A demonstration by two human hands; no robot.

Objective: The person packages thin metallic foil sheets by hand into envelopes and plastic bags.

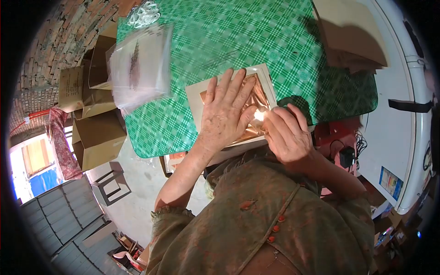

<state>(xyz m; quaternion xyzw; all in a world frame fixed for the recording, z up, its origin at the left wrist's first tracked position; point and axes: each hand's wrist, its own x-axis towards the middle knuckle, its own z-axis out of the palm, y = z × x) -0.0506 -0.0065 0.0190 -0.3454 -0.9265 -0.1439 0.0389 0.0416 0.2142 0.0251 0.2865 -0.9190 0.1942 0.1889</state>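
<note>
A shiny copper-coloured sheet [259,93] lies on a pale beige board [194,98] near the table's front edge. My left hand [222,112] rests flat on the sheet with its fingers stretched out, covering much of it. At the right edge of the board, my right hand [288,135] has its fingers bent and pressed together. A bright glare between the two hands hides what those fingertips pinch, if anything.
Green checked cloth covers the table [206,36]. On it lie a stack of clear plastic bags [142,68], white looped bands [144,13] and brown paper or card sheets [353,34]. Cardboard boxes [98,137] stand left; a white pipe [415,82] runs along the right.
</note>
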